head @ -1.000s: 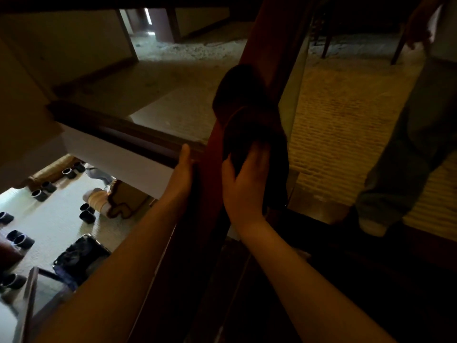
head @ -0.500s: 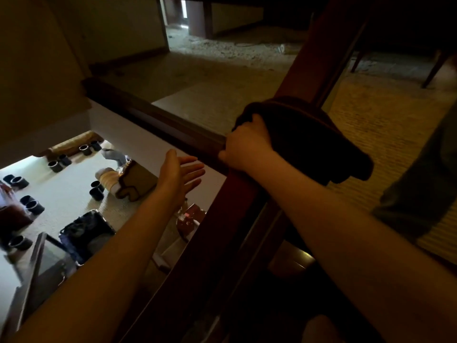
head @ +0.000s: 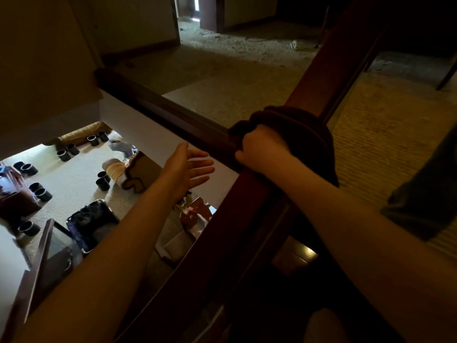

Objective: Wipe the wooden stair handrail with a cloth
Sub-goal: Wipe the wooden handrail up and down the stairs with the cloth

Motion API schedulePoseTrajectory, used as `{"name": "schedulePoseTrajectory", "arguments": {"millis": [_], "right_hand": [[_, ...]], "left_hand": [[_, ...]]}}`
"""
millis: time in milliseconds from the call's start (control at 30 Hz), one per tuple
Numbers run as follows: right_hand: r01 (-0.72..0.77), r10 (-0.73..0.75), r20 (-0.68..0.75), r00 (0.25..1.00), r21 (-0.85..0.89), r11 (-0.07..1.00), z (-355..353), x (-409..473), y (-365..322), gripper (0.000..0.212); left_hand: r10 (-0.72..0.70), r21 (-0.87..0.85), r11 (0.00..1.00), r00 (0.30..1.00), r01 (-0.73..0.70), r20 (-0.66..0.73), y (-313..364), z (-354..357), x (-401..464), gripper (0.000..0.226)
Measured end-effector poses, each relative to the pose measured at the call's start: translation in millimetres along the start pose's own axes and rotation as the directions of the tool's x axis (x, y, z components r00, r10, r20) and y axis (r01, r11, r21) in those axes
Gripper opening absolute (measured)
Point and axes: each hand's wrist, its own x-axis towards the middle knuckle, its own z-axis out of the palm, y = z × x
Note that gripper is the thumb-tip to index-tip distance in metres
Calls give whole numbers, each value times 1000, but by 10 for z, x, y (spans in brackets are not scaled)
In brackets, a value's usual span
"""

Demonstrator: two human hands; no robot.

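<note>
Gripping the dark cloth [head: 300,134] against the wooden handrail [head: 329,70], my right hand [head: 263,147] has its fingers curled over the bunched fabric, knuckles facing me. The cloth wraps over the top of the rail and hangs down its right side — a thick, dark fold. The handrail runs on a diagonal from the near bottom of the scene up to the far right, reddish-brown where the light catches it.

My left hand [head: 186,169] hangs in the air just left of the rail, fingers straight and spread, palm turned toward the rail, holding nothing and touching nothing.

A second dark rail [head: 158,105] meets the handrail from the far left, right beside the cloth. Beyond it lies a dim carpeted landing [head: 222,78] with a doorway [head: 188,8] at the far end. Down on the left, brightly lit, a lower floor [head: 74,181] shows several short black cylinders [head: 102,180], a rolled pale bundle [head: 115,169] and a dark bag [head: 91,224] — all too small to name more closely. Someone's grey-green garment [head: 425,201] shows at the right edge.
</note>
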Motion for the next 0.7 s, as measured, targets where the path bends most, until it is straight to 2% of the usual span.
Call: {"name": "schedulePoseTrajectory", "arguments": {"millis": [33,100,200,300,367,433,500,567,633,700], "right_hand": [[-1,0,-13,1000,-22,1000,59,-44,-30,32],[37,-36,-27,999,48,998,233,-206,-202,26],[183,-188,1,982,222,958,480,-503,-443,26],[238,-261,-1,965,415,878,519,-630,-358,29],[288,-241,-158,957,490,823,488,-675,-204,37],[341,-112,-448,887,473,813,468,-702,-49,47],[274,73,-624,778,441,855,496,-684,118,58],[154,202,-672,712,430,889,496,-638,263,63],[-12,266,-713,649,340,940,481,-565,394,53],[-133,319,-716,621,305,943,462,-513,462,43]], "left_hand": [[4,-1,1000,1000,-4,-7,-8,18,1,49],[13,3,1000,1000,-13,-23,-32,40,8,48],[26,49,998,999,-25,-20,-82,63,19,46],[47,96,994,999,-49,22,-53,135,3,47],[94,110,989,994,-100,59,9,231,-15,47],[183,98,977,979,-191,91,90,365,-60,44],[283,104,949,948,-299,146,200,529,-140,40],[372,147,901,902,-408,220,323,701,-243,37],[447,203,841,855,-502,262,409,844,-335,32],[547,244,758,793,-606,270,427,916,-371,26]]}}
